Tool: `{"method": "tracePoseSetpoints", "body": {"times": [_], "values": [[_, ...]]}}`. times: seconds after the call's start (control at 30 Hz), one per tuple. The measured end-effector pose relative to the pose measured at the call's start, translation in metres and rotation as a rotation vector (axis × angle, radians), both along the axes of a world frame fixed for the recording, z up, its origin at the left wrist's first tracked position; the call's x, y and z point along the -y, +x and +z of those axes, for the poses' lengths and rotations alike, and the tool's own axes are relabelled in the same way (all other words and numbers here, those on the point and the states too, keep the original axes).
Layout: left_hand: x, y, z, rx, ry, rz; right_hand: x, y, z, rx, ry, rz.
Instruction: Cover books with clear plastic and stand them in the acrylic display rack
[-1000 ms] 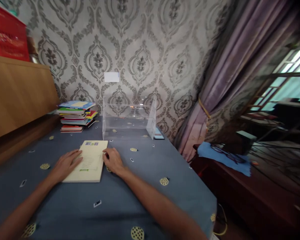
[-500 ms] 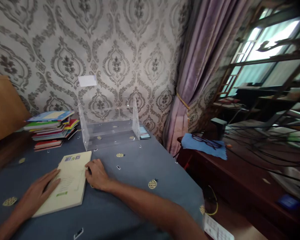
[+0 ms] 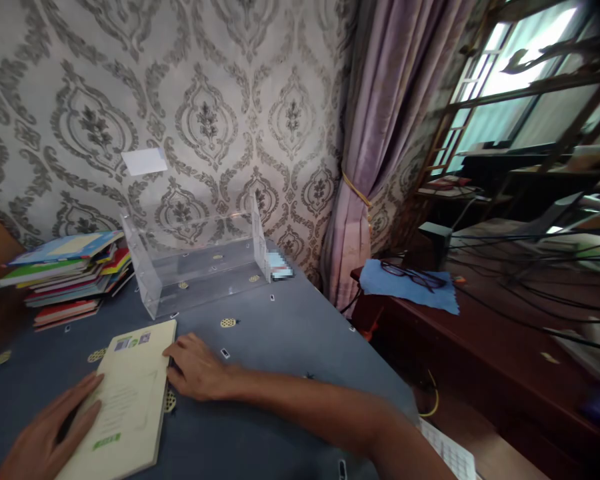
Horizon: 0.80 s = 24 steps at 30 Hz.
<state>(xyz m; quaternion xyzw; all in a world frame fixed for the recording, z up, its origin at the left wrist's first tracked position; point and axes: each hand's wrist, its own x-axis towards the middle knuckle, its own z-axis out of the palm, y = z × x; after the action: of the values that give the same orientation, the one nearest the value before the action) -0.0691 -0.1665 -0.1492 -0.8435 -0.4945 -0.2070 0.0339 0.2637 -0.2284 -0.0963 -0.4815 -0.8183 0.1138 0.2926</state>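
A pale cream book [image 3: 130,393] lies flat on the blue-grey tablecloth, its cover printed with small pictures at the top and a green mark near the bottom. My left hand [image 3: 55,427] rests along the book's left side, fingers stretched out and thumb apart on the cover. At the right edge, my right hand [image 3: 193,367] has its fingers bent and closed on the book's edge; the exact contact is partly hidden. Behind the book stands a clear acrylic rack [image 3: 200,267] with upright side panels.
A stack of books [image 3: 75,267] sits on the left by the wall. To the right, a dark red desk [image 3: 480,347] carries glasses on a blue cloth [image 3: 410,287] and tangled black cables. A purple curtain [image 3: 380,120] hangs between them, and a white keypad [image 3: 450,450] shows low down.
The view has turned slightly right, so the book, rack and stack appear farther left and the book lower. Both hands stay at the book's sides.
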Motion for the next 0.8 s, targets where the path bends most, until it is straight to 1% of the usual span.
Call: {"method": "tracePoseSetpoints", "body": {"times": [0.1,0.2,0.3,0.37,0.47,0.57,0.63,0.7,0.8], "values": [[0.006,0.009,-0.002,0.056,-0.069,-0.034,0.004,0.006,-0.001,-0.009,0.005,-0.047],[0.011,0.020,-0.002,0.083,-0.055,-0.048,0.006,0.015,0.001,-0.003,-0.002,-0.091],[0.016,0.033,-0.001,0.080,-0.031,-0.105,0.009,0.027,0.006,0.054,-0.026,-0.139],[0.021,0.044,0.003,0.071,-0.009,-0.139,0.011,0.035,0.010,0.094,-0.034,-0.183],[0.026,0.064,0.014,0.073,0.037,-0.160,0.013,0.041,0.013,0.121,-0.046,-0.229],[0.026,0.084,0.026,0.089,0.053,-0.175,0.014,0.043,0.016,0.142,-0.063,-0.235],[0.024,0.094,0.032,0.094,0.058,-0.190,0.014,0.043,0.017,0.151,-0.066,-0.231],[0.022,0.101,0.033,0.086,0.079,-0.193,0.012,0.044,0.017,0.156,-0.070,-0.231],[0.020,0.107,0.028,0.059,0.093,-0.184,0.008,0.047,0.016,0.145,-0.079,-0.238]]}}
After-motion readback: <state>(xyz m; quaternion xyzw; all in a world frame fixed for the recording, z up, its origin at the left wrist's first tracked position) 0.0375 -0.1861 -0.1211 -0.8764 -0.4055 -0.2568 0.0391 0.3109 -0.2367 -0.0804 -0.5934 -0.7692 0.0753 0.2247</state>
